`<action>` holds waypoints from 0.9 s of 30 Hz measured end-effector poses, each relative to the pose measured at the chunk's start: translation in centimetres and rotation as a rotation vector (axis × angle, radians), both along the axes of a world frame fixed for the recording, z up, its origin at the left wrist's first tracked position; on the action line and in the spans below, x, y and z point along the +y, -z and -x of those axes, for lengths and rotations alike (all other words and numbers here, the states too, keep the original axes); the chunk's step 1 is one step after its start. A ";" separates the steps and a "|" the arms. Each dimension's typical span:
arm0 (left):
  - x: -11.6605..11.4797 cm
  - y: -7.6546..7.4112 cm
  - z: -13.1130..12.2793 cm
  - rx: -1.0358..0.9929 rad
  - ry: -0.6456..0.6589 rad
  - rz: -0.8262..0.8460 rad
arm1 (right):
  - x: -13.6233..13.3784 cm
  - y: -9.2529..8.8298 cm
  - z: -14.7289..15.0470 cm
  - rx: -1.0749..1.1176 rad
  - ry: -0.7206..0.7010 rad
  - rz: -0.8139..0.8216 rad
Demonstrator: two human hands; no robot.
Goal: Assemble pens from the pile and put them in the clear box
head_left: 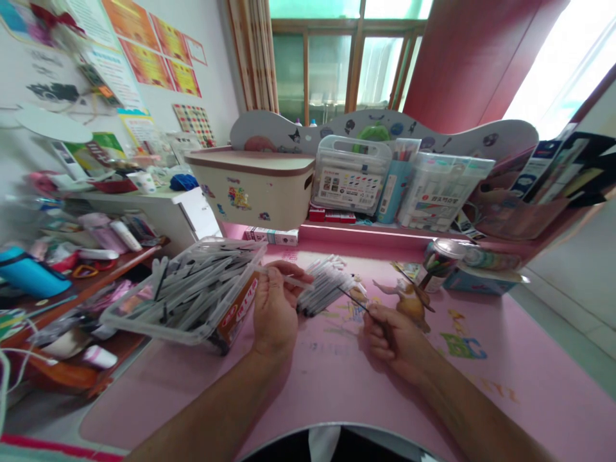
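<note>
My left hand (276,308) pinches a slim translucent white tube (293,281) between thumb and fingers, pointing it to the right. In my right hand (394,337) is a thin dark rod (353,296), its far tip slanting up and left toward the tube, with a gap between them. Beyond and between both hands lies a bundle of similar whitish tubes (327,282), some with dark ends, on the pink desk (317,378). Just left of my left hand stands a clear plastic bin (158,330) heaped with translucent sticks (197,285), several with dark parts.
A lidded cream storage box (260,186), a clear marker case (353,179) and another clear case (443,192) line the desk shelf. A jar of pens (440,263) and a light-blue box (481,280) sit at back right. Cluttered shelves (110,256) are at left.
</note>
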State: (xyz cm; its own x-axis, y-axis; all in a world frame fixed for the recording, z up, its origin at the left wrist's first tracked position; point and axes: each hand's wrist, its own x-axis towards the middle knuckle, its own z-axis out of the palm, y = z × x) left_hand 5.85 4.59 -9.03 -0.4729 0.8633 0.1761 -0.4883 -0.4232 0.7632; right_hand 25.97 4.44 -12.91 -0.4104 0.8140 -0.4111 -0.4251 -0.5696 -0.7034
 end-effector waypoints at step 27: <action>-2.8 3.5 -5.0 -0.503 0.853 0.746 | -2.7 1.0 2.7 -0.958 0.147 -1.384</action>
State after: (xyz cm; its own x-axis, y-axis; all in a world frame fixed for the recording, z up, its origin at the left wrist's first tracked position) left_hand 10.87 1.77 -12.49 0.4159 0.7398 -0.5289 -0.7027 0.6306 0.3294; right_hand 23.32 1.69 -13.89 -0.3476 0.7564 0.5541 0.4301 0.6537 -0.6226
